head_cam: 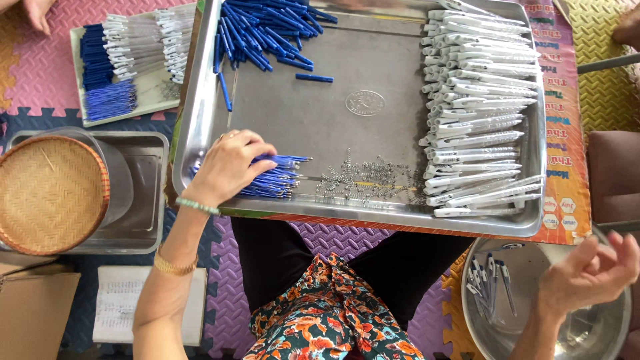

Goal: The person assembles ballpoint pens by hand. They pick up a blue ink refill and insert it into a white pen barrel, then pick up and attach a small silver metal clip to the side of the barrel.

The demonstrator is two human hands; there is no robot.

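Note:
My left hand (230,167) rests on a bundle of blue pen refills (277,177) at the near left of a large steel tray (200,100), fingers curled over them. My right hand (590,270) hovers with fingers apart and nothing in it over a round metal bowl (610,330) that contains several assembled white pens (490,283). In the tray lie a stack of white pen barrels (477,107) on the right, a pile of small metal springs (367,179) near the front, and a heap of blue pen parts (267,30) at the far left.
A woven basket (50,193) sits on a smaller steel tray (143,200) at left. A white tray (160,93) with more pen parts lies at far left. Another person's hand (33,12) shows at the top left corner. A notebook (123,300) lies on the foam floor mat.

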